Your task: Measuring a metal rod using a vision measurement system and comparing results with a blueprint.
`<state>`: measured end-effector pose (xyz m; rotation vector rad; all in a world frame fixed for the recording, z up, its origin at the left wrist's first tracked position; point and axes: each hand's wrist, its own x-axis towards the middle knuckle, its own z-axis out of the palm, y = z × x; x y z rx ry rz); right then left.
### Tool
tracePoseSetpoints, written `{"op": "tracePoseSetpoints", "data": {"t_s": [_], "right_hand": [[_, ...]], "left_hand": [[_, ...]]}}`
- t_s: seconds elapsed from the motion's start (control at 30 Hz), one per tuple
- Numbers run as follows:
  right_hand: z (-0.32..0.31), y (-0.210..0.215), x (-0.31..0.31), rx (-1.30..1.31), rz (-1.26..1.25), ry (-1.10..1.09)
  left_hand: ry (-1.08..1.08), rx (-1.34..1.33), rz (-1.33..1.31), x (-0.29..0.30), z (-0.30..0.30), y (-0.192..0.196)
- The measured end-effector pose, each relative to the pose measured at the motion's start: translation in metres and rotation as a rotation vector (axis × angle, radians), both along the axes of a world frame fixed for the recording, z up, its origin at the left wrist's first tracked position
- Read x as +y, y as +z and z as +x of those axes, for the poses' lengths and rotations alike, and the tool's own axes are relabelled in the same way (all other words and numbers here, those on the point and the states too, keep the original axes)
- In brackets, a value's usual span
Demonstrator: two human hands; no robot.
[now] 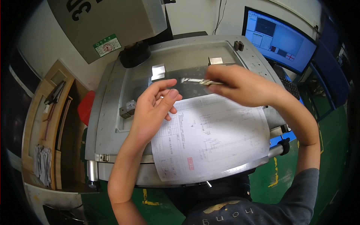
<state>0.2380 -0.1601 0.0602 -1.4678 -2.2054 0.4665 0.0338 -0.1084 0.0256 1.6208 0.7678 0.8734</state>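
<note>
Metal piece [202,81] in right fingers [221,71]

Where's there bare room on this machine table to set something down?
Glass between the left silver block and right silver block looks bare, as does the frame left of the grey block. Crowded: the near side, by the paper; mid-table, by the left hand and right hand.

A small dark block [238,45] sits near the far right corner of the metal surface [260,71], a lit monitor [283,41] just beyond; a black keyboard [291,88] lies off the right edge. Past the left edge stands a wooden cabinet [58,168] holding a pale bundle [42,165].
</note>
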Motion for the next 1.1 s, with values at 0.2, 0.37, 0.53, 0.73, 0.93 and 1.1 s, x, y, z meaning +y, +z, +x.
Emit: {"op": "tracePoseSetpoints", "data": {"t_s": [0.2, 0.37, 0.53, 0.73, 0.93, 1.1], "right_hand": [[-0.012, -0.002, 0.024, -0.027, -0.044, 0.126], [0.029, -0.005, 0.034, 0.001, 0.063, 0.058], [0.05, -0.023, 0.052, 0.287, -0.099, -0.063], [0.069, -0.045, 0.073, 0.335, 0.078, -0.222], [0.078, -0.042, 0.071, 0.45, -0.041, -0.318], [0.082, -0.044, 0.071, 0.442, -0.139, -0.375]], "left_hand": [[0.032, -0.114, -0.084, 0.016, -0.004, -0.002], [0.216, -0.127, -0.125, 0.047, -0.037, -0.006], [0.241, 0.132, 0.005, 0.074, -0.042, -0.003], [0.271, 0.319, 0.229, 0.103, -0.033, -0.008], [0.26, 0.411, 0.318, 0.12, -0.038, -0.015], [0.241, 0.407, 0.299, 0.122, -0.037, -0.017]]}}
